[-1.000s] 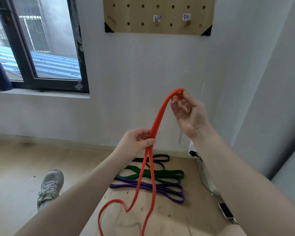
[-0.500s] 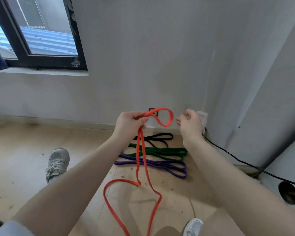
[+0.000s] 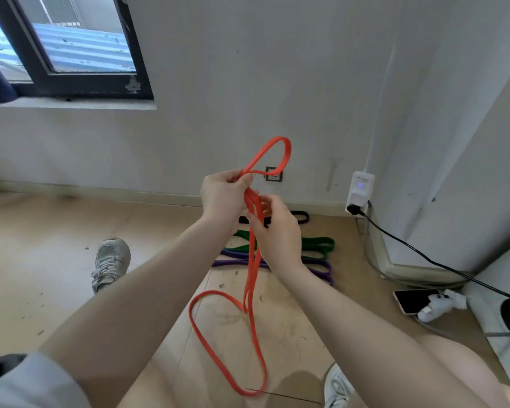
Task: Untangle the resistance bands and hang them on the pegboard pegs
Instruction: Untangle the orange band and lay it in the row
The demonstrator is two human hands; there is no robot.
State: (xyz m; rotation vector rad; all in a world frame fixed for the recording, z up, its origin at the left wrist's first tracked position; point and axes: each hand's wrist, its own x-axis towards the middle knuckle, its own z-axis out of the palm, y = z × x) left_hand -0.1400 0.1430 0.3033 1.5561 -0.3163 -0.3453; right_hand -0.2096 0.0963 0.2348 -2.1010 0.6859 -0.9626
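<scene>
Nearest the camera, below both hands, the slack of the orange resistance band (image 3: 249, 290) hangs down and lies in a long loop on the wooden floor (image 3: 42, 260), running between a grey sneaker (image 3: 111, 262) off to the left of the hands and a white shoe (image 3: 337, 387) at the bottom edge. The right hand (image 3: 277, 234), the lower of the two, has its fingers curled round the paired strands of the band just under the left hand (image 3: 223, 198), which pinches the band where its strands cross; above that pinch a small loop stands up free. The step in hand looks like the untangling of this one band: the strands below the right hand run close together and seem twisted over each other near the floor, though how many turns cannot be told. The next move would call for sliding the right hand down the strands to open the twist while the left keeps the top loop, and then for a lift toward the pegboard, which is out of view here. Just beyond the hands, on the floor, lie the purple band (image 3: 318, 267), the green band (image 3: 318, 244) and, farthest, the black band (image 3: 299, 216), side by side and near the wall. To the right of the hands a phone (image 3: 414, 300) lies face up beside a white plugged-in adapter (image 3: 361, 191) with a small blue light. No brand, label or writing can be read anywhere.
</scene>
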